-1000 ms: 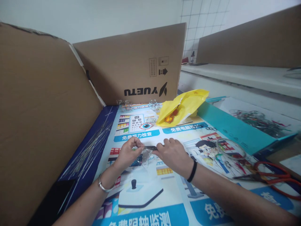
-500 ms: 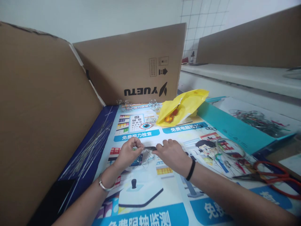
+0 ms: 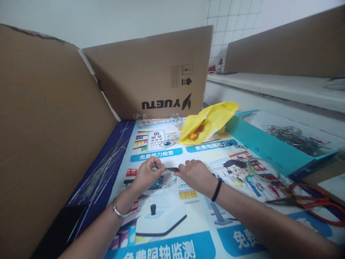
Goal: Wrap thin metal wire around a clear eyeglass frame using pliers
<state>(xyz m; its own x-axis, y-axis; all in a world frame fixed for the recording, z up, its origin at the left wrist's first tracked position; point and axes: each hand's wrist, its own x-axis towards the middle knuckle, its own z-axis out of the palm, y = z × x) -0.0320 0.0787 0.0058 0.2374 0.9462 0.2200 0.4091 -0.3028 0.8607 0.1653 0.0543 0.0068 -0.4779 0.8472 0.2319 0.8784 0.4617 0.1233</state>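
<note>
Over the middle of the printed sheet, my left hand [image 3: 148, 175] is closed in a pinch. Its fingertips meet the tip of a slim dark pointed tool [image 3: 171, 169], and they seem to hold a thin wire too small to see clearly. My right hand [image 3: 196, 176] is wrapped round the tool's other end, which its fingers hide. Just below, between both hands, loops of fine clear or silvery wire [image 3: 169, 180] show against the sheet.
Straight thin rods [image 3: 101, 172] lie at left beside cardboard walls [image 3: 145, 72]. A yellow bag [image 3: 212, 120] stands behind my hands. Orange-handled scissors [image 3: 312, 201], a wire coil [image 3: 262, 169] and a teal box [image 3: 253, 144] with tangled wires [image 3: 293, 138] are at right.
Almost nothing differs. Both hands keep the same grip at the same place, and the view has shifted very slightly.
</note>
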